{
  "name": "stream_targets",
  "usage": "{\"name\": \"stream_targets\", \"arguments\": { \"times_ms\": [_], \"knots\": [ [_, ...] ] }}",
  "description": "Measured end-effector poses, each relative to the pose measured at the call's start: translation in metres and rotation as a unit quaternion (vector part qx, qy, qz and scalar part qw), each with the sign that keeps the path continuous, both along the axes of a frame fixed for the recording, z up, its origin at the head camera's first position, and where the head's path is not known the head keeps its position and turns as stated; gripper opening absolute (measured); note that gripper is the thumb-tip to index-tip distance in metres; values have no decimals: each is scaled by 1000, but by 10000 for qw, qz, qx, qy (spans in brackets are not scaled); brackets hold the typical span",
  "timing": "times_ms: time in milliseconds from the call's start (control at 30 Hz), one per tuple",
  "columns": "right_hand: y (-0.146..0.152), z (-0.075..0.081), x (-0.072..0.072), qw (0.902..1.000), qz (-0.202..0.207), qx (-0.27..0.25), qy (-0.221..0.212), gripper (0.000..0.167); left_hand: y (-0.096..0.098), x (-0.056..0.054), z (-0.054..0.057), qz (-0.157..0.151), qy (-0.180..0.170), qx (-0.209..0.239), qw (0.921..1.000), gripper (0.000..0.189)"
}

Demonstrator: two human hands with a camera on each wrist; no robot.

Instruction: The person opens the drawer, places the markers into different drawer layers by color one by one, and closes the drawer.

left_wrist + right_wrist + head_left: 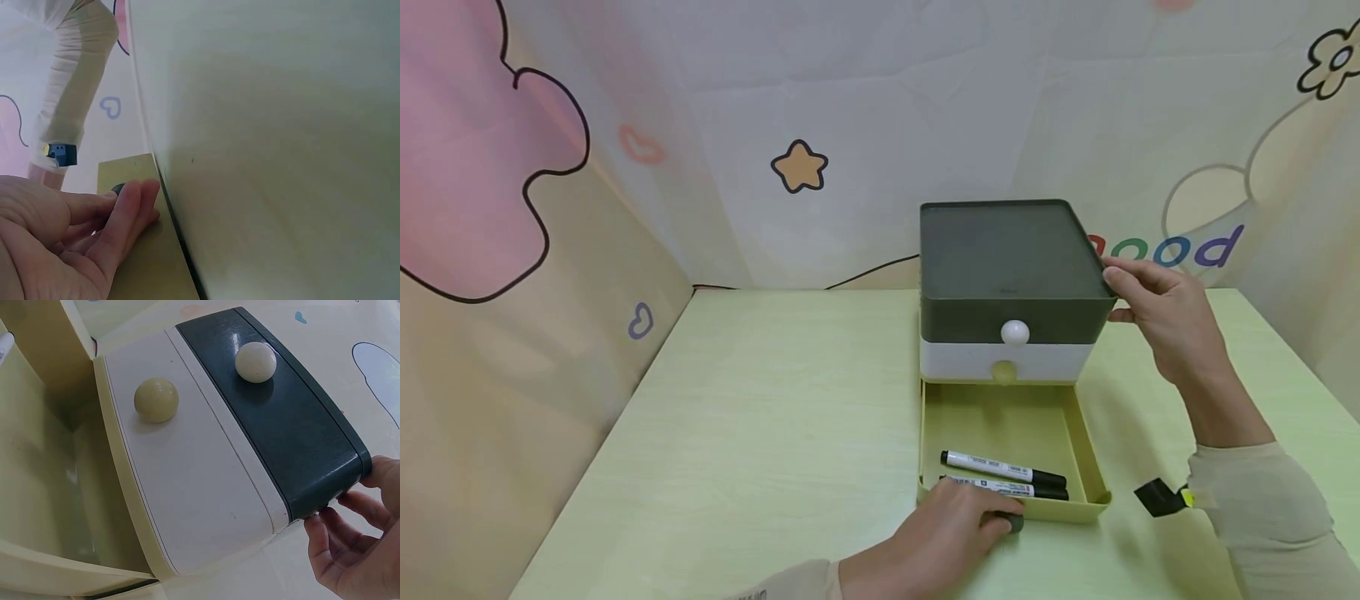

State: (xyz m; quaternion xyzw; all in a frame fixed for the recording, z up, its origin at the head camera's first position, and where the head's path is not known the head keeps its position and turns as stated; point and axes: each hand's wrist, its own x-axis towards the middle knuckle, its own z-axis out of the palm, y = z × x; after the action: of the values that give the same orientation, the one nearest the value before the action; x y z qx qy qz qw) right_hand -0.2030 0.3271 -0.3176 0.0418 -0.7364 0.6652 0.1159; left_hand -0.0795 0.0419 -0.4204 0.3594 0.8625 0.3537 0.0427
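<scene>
A small desktop drawer unit (1015,250) has a dark green top tier, a white middle tier and a yellow-green bottom drawer (1000,417) pulled out. My left hand (943,533) pinches the dark round knob (1015,523) on that drawer's front between thumb and fingers. Steadying the unit, my right hand (1180,317) holds its upper right side, thumb at the top edge and fingers bent against the side wall. Inside the drawer, near its front, lie two white markers (988,464) with black caps, side by side. The left hand partly hides the nearer one.
On the upper tiers are a white knob (255,362) and a yellowish knob (156,400), both drawers closed. The pale table (760,417) extends left of the unit. A printed curtain (865,108) hangs behind, with a thin black cable (872,271) along its foot.
</scene>
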Motion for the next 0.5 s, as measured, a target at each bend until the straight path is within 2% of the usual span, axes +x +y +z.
{"name": "stream_targets", "arguments": {
  "times_ms": [100, 233, 500],
  "knots": [
    [0, 0, 0, 9999, -45, 108, -17, 43, 2, -4, 2, 26, -85, 24, 10000, 20],
    [0, 0, -1, 10000, -24, 2, 24, 41, 4, -9, 6, 96, -140, 43, 9998, 21],
    [0, 0, -1, 10000, -6, 8, -12, 40, 9, -20, 6, 242, -23, 48, 9997, 22]
  ]
}}
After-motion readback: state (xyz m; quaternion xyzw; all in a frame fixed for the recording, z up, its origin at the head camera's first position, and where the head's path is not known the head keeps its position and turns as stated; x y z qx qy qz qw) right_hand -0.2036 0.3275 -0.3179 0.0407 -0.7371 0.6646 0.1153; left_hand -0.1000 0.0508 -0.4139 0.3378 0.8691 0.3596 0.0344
